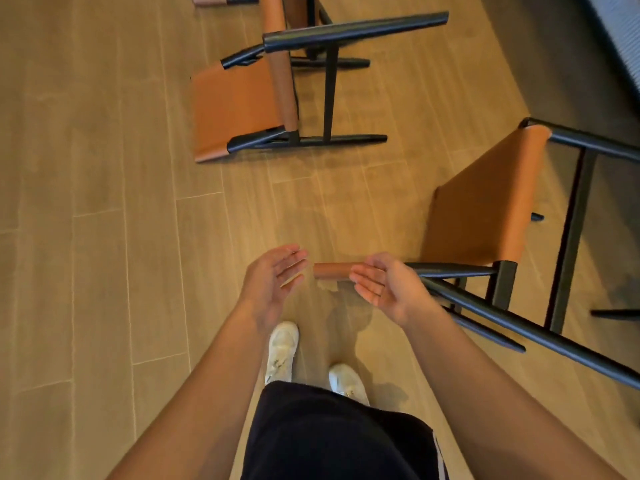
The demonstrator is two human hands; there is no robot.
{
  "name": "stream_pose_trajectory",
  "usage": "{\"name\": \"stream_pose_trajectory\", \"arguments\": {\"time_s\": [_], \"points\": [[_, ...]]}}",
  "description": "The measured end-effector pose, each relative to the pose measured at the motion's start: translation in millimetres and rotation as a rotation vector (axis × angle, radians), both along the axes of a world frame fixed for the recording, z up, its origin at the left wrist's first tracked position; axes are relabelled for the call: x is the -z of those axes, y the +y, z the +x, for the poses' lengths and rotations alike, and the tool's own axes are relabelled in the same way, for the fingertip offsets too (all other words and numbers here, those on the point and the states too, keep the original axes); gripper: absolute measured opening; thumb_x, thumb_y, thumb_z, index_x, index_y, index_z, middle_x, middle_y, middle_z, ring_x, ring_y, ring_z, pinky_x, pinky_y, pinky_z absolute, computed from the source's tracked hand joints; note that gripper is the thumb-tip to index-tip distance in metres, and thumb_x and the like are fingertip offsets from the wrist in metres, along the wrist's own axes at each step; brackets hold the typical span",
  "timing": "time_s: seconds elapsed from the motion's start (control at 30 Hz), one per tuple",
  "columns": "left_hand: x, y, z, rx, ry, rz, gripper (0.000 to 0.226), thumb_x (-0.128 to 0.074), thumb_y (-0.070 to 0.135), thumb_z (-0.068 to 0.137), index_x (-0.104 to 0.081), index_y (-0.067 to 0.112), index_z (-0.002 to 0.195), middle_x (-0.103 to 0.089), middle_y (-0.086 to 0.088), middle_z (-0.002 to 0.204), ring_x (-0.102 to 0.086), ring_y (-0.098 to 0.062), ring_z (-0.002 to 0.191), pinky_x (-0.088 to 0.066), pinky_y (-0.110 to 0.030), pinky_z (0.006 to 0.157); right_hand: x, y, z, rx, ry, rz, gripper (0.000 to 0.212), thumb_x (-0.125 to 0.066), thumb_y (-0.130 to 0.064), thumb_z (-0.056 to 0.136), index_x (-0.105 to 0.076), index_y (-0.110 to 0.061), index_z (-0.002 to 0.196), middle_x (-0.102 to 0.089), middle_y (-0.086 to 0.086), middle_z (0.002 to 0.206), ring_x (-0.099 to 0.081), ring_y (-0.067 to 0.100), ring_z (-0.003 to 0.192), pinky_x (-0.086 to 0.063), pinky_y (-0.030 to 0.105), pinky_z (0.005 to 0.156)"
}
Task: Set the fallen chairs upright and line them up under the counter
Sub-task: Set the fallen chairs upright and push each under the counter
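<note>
From above, both arms reach forward over the plank floor (104, 237). The left hand (273, 282) and right hand (384, 285) face each other palm to palm, fingers straight and relaxed, gripping nothing. Between them lies the tan leather-wrapped bar (333, 270) of the near chair (485, 209), which lies tipped over to the right; whether the right fingertips touch it, I cannot tell. The far chair (239, 109) lies on its side further ahead. White shoes (282, 351) stand below.
</note>
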State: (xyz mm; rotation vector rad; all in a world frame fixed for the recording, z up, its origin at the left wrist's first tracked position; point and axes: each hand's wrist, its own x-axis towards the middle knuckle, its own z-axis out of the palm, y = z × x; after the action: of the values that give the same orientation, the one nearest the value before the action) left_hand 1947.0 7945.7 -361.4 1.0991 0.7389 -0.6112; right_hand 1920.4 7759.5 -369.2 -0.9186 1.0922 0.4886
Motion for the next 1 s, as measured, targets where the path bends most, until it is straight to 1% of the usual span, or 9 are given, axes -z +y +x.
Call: {"name": "stream_pose_trajectory", "arguments": {"time_s": [0.17, 0.23, 0.33, 0.4, 0.47, 0.57, 0.73, 0.83, 1.0], "points": [[54.4, 13.3, 42.6, 0.123, 0.042, 0.013, 0.02, -0.047, 0.017, 0.094, -0.063, 0.014, 0.104, -0.07, -0.006, 0.105, -0.064, -0.016, 0.101, -0.045, -0.03, 0.085, 65.6, 32.6, 22.8, 0.091, 0.086, 0.007, 0.019, -0.04, -0.019, 0.1, -0.051, -0.01, 0.088, -0.062, 0.01, 0.091, -0.061, 0.021, 0.088, -0.049, 0.028, 0.074], [69.6, 15.3, 49.7, 0.152, 0.074, 0.019, 0.019, -0.047, 0.017, 0.094, -0.063, 0.014, 0.103, -0.07, -0.005, 0.105, -0.064, -0.016, 0.103, -0.044, -0.031, 0.087, 87.9, 43.3, 24.8, 0.14, 0.143, -0.009, 0.017, -0.045, -0.019, 0.099, -0.052, -0.008, 0.088, -0.059, 0.013, 0.089, -0.059, 0.024, 0.088, -0.05, 0.031, 0.076], [95.5, 16.3, 55.6, 0.191, 0.134, 0.018, 0.02, -0.048, 0.018, 0.094, -0.065, 0.013, 0.103, -0.071, -0.006, 0.107, -0.064, -0.016, 0.105, -0.044, -0.033, 0.093, 121.1, 58.4, 25.8, 0.173, 0.238, -0.043, 0.015, -0.056, -0.02, 0.095, -0.053, -0.005, 0.099, -0.05, 0.014, 0.087, -0.054, 0.024, 0.077, -0.052, 0.032, 0.068], [108.4, 17.4, 56.2, 0.198, 0.163, 0.022, 0.021, -0.048, 0.017, 0.095, -0.065, 0.012, 0.105, -0.07, -0.007, 0.109, -0.063, -0.018, 0.106, -0.043, -0.035, 0.097, 140.3, 66.7, 27.0, 0.215, 0.275, -0.06, 0.016, -0.059, -0.02, 0.093, -0.052, -0.008, 0.1, -0.047, 0.011, 0.086, -0.05, 0.021, 0.073, -0.052, 0.037, 0.075], [126.0, 16.3, 58.9, 0.194, 0.175, 0.016, 0.02, -0.048, 0.017, 0.095, -0.065, 0.011, 0.103, -0.07, -0.009, 0.11, -0.063, -0.019, 0.106, -0.042, -0.036, 0.098, 157.8, 72.6, 38.5, 0.297, 0.27, -0.021, 0.011, -0.058, -0.02, 0.094, -0.054, -0.012, 0.1, -0.05, 0.008, 0.084, -0.049, 0.018, 0.071, -0.05, 0.038, 0.077], [148.7, 14.6, 60.4, 0.206, 0.202, 0.029, 0.02, -0.048, 0.016, 0.095, -0.065, 0.01, 0.104, -0.069, -0.011, 0.113, -0.062, -0.021, 0.108, -0.045, -0.035, 0.094, 179.4, 75.8, 57.0, 0.454, 0.283, 0.04, 0.019, -0.06, -0.018, 0.092, -0.053, -0.013, 0.109, -0.061, 0.011, 0.096, -0.058, 0.023, 0.08, -0.049, 0.036, 0.067], [162.6, 14.8, 58.3, 0.21, 0.224, 0.06, 0.022, -0.046, 0.013, 0.096, -0.064, 0.007, 0.107, -0.069, -0.013, 0.114, -0.063, -0.021, 0.107, -0.049, -0.032, 0.086, 200.0, 72.7, 65.2, 0.567, 0.397, -0.024, 0.021, -0.066, -0.004, 0.085, -0.046, -0.01, 0.084, -0.057, 0.017, 0.109, -0.057, 0.032, 0.095, -0.05, 0.049, 0.073], [157.0, 15.8, 56.8, 0.272, 0.223, 0.08, 0.023, -0.046, 0.007, 0.095, -0.064, 0.006, 0.107, -0.069, -0.012, 0.113, -0.062, -0.022, 0.108, -0.049, -0.032, 0.086, 197.7, 65.4, 63.8, 0.57, 0.397, -0.009, 0.026, -0.066, 0.0, 0.084, -0.05, -0.005, 0.104, -0.056, 0.02, 0.12, -0.053, 0.034, 0.099, -0.049, 0.05, 0.071], [130.0, 16.2, 71.6, 0.399, 0.154, 0.122, 0.022, -0.048, 0.003, 0.093, -0.065, 0.008, 0.106, -0.069, -0.011, 0.112, -0.062, -0.021, 0.108, -0.048, -0.034, 0.093, 171.2, 50.3, 68.0, 0.578, 0.323, 0.013, 0.043, -0.063, 0.0, 0.087, -0.048, -0.001, 0.128, -0.056, 0.023, 0.126, -0.053, 0.032, 0.09, -0.047, 0.049, 0.071]]}}
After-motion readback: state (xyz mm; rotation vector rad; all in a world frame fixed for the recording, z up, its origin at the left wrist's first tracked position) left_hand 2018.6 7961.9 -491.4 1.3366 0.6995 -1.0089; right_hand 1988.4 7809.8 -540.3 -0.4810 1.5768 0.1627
